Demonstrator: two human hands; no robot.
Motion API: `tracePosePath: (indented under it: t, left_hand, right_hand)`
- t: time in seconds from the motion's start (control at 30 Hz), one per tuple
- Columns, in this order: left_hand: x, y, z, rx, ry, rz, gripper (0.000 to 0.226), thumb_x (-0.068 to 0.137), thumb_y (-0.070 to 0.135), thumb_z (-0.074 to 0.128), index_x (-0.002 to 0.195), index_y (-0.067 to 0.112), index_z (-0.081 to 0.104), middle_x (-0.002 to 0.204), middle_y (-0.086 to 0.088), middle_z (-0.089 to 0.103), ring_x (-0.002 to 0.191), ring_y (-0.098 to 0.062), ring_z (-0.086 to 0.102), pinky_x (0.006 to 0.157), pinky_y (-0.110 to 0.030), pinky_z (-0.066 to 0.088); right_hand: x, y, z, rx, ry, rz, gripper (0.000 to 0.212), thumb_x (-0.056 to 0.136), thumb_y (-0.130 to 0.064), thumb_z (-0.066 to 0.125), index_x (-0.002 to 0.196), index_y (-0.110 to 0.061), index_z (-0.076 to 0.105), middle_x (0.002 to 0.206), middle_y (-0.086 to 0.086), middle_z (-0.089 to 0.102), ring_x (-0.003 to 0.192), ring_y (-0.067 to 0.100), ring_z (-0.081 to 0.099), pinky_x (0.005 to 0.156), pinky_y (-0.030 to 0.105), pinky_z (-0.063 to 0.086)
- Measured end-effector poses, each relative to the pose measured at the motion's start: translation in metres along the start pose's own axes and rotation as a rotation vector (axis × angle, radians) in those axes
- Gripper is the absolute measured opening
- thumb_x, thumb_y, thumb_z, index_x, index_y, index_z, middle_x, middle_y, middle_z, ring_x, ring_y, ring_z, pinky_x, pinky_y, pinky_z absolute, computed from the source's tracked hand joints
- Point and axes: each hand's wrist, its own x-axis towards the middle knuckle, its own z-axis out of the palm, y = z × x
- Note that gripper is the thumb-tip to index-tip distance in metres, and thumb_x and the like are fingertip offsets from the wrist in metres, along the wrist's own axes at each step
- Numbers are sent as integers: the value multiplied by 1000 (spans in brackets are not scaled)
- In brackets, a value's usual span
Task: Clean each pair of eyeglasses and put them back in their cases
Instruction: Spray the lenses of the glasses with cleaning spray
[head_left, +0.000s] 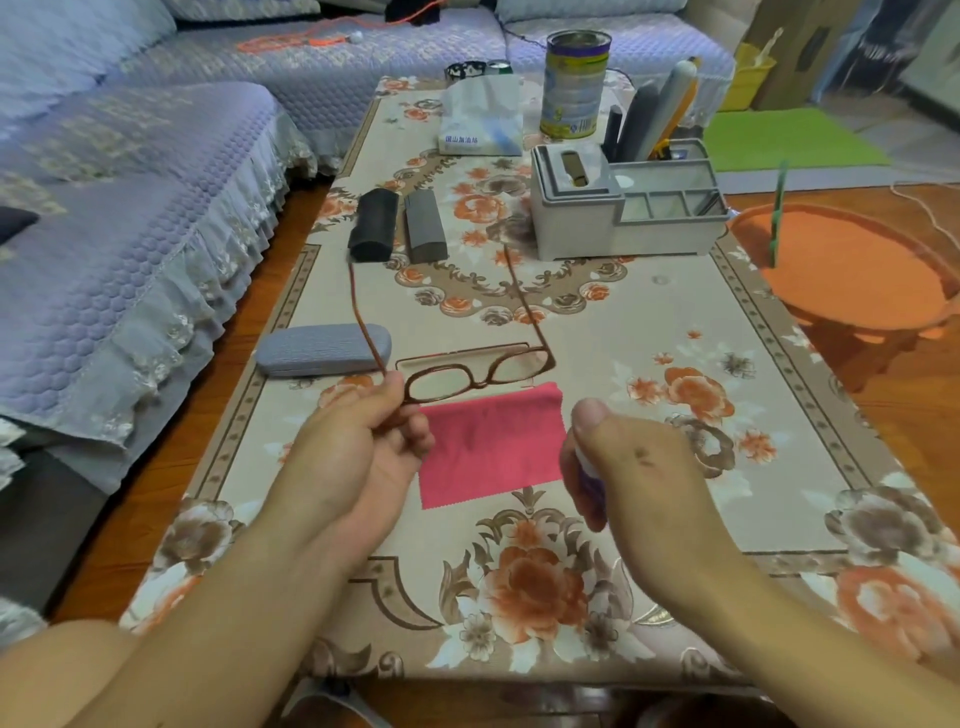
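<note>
The left hand (358, 441) pinches a pair of brown-framed eyeglasses (475, 371) at the corner of the frame, by the hinge of one temple, and holds them up above the table (675, 467) with both temples unfolded and pointing away from the person. The lenses hang just beyond the far edge of a pink cleaning cloth (491, 447), which lies flat on the flowered tablecloth between the two hands.

The right hand (639, 462) is curled round a small spray bottle (589, 483) with a purple label, thumb on top; most of the bottle is hidden behind the fingers. It is just beside the right edge of the pink cloth.

Left of the cloth, near the table's left edge, lies a closed light grey glasses case (322, 349). Farther from the cloth, toward the middle of the table, a black case (373, 224) and a dark grey case (425, 226) lie side by side, both closed. Beyond the cloth and to its right stands a grey desk organizer (623, 208) with pens and tools upright in it. Behind the organizer are a tall tin can (575, 85) and a pack of tissues (480, 122). An orange plastic stool (852, 270) stands right of the table, and a sofa with a lilac quilted cover (130, 182) runs along its left side.
</note>
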Motion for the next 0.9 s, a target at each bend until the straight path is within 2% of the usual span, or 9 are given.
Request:
tracePosePath:
  t: [0.07,0.13,0.23,0.3,0.43,0.57,0.67,0.8,0.9]
  left_hand:
    - [-3,0,3,-56,-22,-90,8,99,12,59,92,11,61,66,-4,54,54,-11,53,62,-26,49]
    - [-7,1,7,-74,-18,-127,12,99,11,58,88,12,62,63,-3,53,54,-12,53,64,-28,46]
    - [-11,1,11,-73,-18,-137,10,99,12,58,89,12,62,61,-3,52,53,-11,52,63,-28,44]
    - [-12,1,11,-69,-20,-138,10,99,11,59,89,12,62,62,-3,51,53,-11,51,64,-28,44]
    - [-11,2,11,-62,14,-141,13,100,11,59,88,13,63,62,-2,51,54,-11,51,65,-28,45]
    - [-7,3,6,-67,26,-138,8,100,12,58,94,12,63,66,-3,52,54,-11,52,62,-27,46]
    - [-4,4,3,-70,14,-137,6,100,12,58,99,11,63,70,-3,54,53,-10,53,59,-26,48]
    - [-2,4,3,-63,1,-139,5,100,12,57,99,11,62,69,-3,52,53,-10,53,57,-25,49]
    - [-2,3,1,-58,-5,-120,7,100,12,57,95,11,61,70,-3,54,53,-10,53,59,-26,49]
  right_hand:
    - [-3,0,8,-51,-14,-19,75,90,-71,32,56,-5,42,57,18,44,56,33,43,57,49,37]
    - [-5,-1,13,-99,-11,-39,70,91,-71,34,55,-11,39,56,14,43,54,29,42,56,49,38]
    - [-6,0,16,-142,12,-84,60,93,-68,34,53,-24,35,50,2,38,48,12,34,51,41,31]
    - [-8,0,15,-140,20,-104,56,94,-63,34,51,-28,34,48,-3,37,46,10,34,49,36,27]
    - [-8,-1,9,-109,61,-93,63,93,-62,33,53,-13,40,52,11,42,50,26,42,51,48,37]
    - [1,6,-6,-114,127,-66,78,92,-70,31,58,0,45,55,18,46,55,34,46,56,51,41]
    - [6,15,-14,-120,142,-38,78,92,-68,31,58,0,45,56,19,47,55,34,46,56,52,42]
    - [6,15,-13,-97,106,-40,73,93,-60,31,55,0,45,52,18,46,52,31,45,54,45,37]
    - [14,9,-19,-3,119,48,67,88,-62,29,50,-10,47,50,12,50,45,15,43,51,31,32]
